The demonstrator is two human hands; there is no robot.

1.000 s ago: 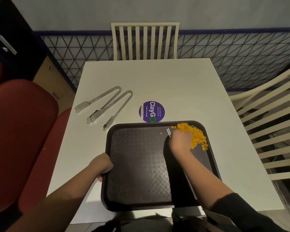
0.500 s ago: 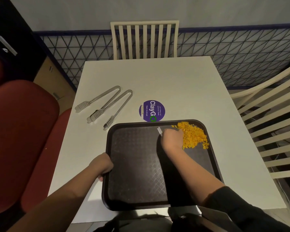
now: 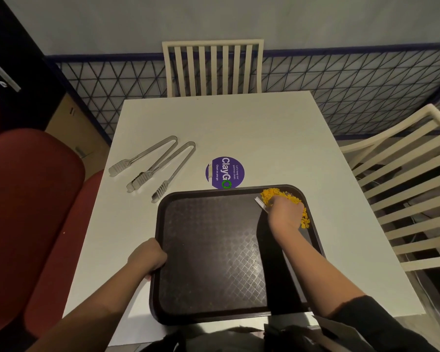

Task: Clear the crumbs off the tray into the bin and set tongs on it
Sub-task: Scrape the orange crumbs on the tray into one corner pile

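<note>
Crumbs (image 3: 269, 195), yellow-orange and flaky, lie heaped in the far right corner of the dark, rectangular plastic tray with a cross-hatched floor (image 3: 214, 250). A thinner trail of them runs along the tray's right wall. The rest of the tray's floor looks bare.

The right hand (image 3: 286, 214) rests on the near side of the heap, its fingers curled downward and mostly hidden by the back of the hand. A thin pale flat strip (image 3: 260, 203) juts out at the hand's left side, held there and touching the edge of the crumbs. The left hand (image 3: 148, 257) grips the tray's left rim, fingers wrapped under the edge.

The tray sits on the near half of the white square tabletop (image 3: 264, 135). Two metal tongs lie off the tray to its far left, one (image 3: 148, 153) crossing the other (image 3: 176, 172), with the nearest tip just beside the tray's corner. A round purple sticker reading "ClayGo" (image 3: 225, 172) touches the tray's far rim.

A cream slatted chair (image 3: 211, 67) stands at the far side of the tabletop, and another cream slatted chair (image 3: 404, 186) at the right. A red padded seat (image 3: 31, 212) sits at the left.
</note>
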